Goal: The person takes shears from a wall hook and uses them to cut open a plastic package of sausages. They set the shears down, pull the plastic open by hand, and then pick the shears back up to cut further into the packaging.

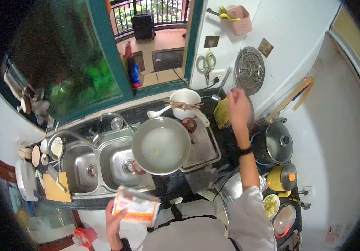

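Observation:
My left hand (115, 217) holds a white packet with orange and red print (138, 209) in front of my body, below the sink. My right hand (239, 104) is stretched out over the back right of the counter, beside a yellow-green packet (221, 113); its fingers are curled, and whatever they may hold is too small to make out. Between my hands a large steel pot (161, 144) holds cloudy liquid with a few yellow strips in it. Behind the pot stands a white pot (185, 100) with chopsticks and a white ladle (160, 113) beside it.
A double sink (83, 167) is at the left, with a knife on a wooden board (53, 188). At the right stand a dark lidded pot (274, 142), a yellow cooker (278, 178) and a bowl of green pieces (270, 206). Scissors (207, 65) hang on the wall.

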